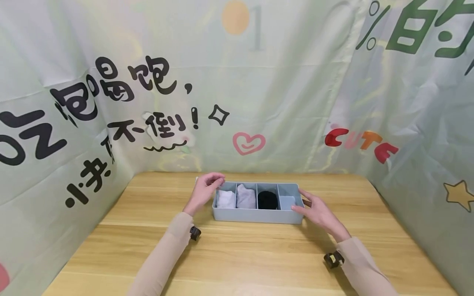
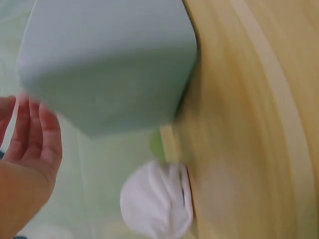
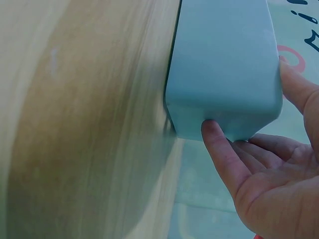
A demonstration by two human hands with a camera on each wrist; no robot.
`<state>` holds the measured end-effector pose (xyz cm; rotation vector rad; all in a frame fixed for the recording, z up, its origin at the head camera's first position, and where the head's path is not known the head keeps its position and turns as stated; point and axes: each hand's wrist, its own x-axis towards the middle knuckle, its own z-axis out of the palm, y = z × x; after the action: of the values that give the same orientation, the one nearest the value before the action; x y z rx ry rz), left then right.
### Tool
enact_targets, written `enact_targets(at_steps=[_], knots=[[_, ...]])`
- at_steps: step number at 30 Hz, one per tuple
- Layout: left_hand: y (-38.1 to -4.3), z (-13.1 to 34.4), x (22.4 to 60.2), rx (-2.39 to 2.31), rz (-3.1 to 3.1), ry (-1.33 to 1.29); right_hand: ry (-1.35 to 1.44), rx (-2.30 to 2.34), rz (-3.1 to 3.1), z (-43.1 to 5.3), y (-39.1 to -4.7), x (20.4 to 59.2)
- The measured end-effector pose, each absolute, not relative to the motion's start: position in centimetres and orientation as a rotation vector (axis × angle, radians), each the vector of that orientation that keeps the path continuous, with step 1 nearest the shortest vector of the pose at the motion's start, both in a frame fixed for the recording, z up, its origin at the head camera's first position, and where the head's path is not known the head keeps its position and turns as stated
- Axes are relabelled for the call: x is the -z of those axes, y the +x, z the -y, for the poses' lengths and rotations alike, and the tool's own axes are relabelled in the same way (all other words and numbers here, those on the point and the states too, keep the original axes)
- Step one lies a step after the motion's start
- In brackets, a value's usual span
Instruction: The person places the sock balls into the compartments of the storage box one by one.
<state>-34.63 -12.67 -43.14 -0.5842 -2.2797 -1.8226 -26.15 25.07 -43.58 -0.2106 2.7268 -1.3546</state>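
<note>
A pale blue-grey box with several compartments (image 1: 257,216) sits on the table. From left to right it holds a white cloth bundle (image 1: 225,199), a pale lavender bundle (image 1: 246,197) and a black bundle (image 1: 267,200); only the box's bare floor shows in the rightmost compartment. Over its left back corner is my left hand (image 1: 207,189), fingers loosely bent, fingertips right at the rim in the left wrist view. My right hand (image 1: 314,209) holds the right end, thumb at the front rim and a fingertip (image 3: 212,128) against the end wall.
A whitish rolled cloth bundle (image 2: 157,201) lies on the table beyond the box's left end, mostly hidden by my left hand in the head view. Printed fabric (image 1: 296,102) hangs behind and on both sides of the wooden table (image 1: 237,259).
</note>
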Motion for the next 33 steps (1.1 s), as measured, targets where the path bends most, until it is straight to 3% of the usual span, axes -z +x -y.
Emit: enact_targets(at_steps=[18,23,33], knots=[[-36.8,19.2,43.5,1.815,2.399,-0.402,-0.241,1.352,-2.728,-24.9,-26.4,43.1],[-37.2,20.1,43.8,1.846,2.409,-0.282,-0.243,1.343,-2.724,-24.9,-26.3,43.3],[-38.1,20.9,44.2,1.894,2.429,-0.297,-0.231,1.347,-2.726,-25.2,-26.1,43.4]])
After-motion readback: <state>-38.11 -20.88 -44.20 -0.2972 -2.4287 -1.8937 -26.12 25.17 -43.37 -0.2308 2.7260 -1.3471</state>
